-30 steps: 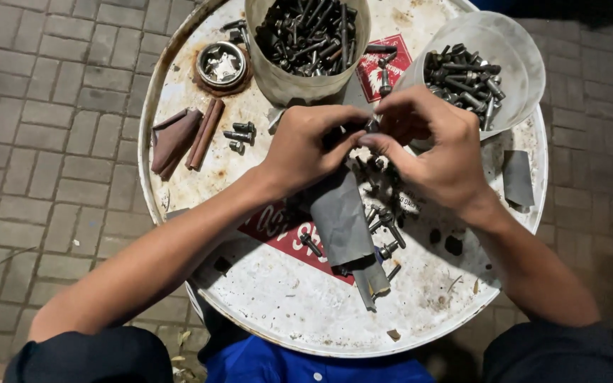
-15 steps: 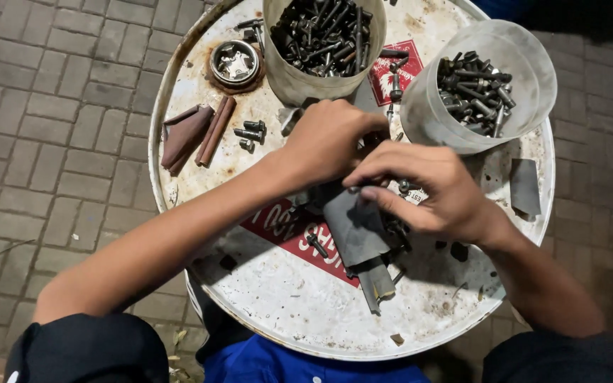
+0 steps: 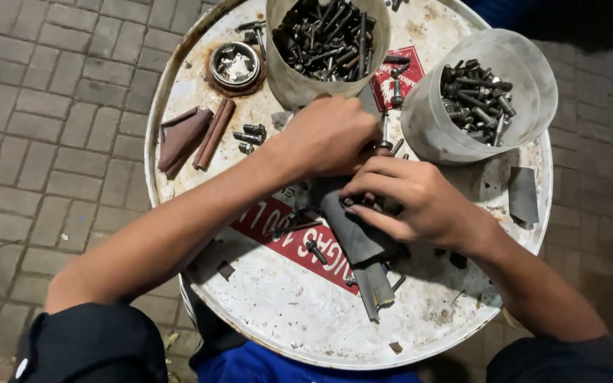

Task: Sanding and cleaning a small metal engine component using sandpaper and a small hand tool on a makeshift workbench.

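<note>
Both hands work at the centre of a round drum lid (image 3: 278, 312). The left hand (image 3: 331, 135) is curled shut over a bolt (image 3: 384, 135), whose shank shows at its 3 o'clock edge. The right hand (image 3: 409, 202), touching the left, pinches its fingers on a grey strip (image 3: 352, 230) lying on the lid.

At 12 o'clock stands a tub (image 3: 328, 39) of bolts; at 2 o'clock a clear tub (image 3: 480, 96); at 11 o'clock a small tin (image 3: 235, 64). Brown strips (image 3: 189, 135) lie at 10 o'clock.
</note>
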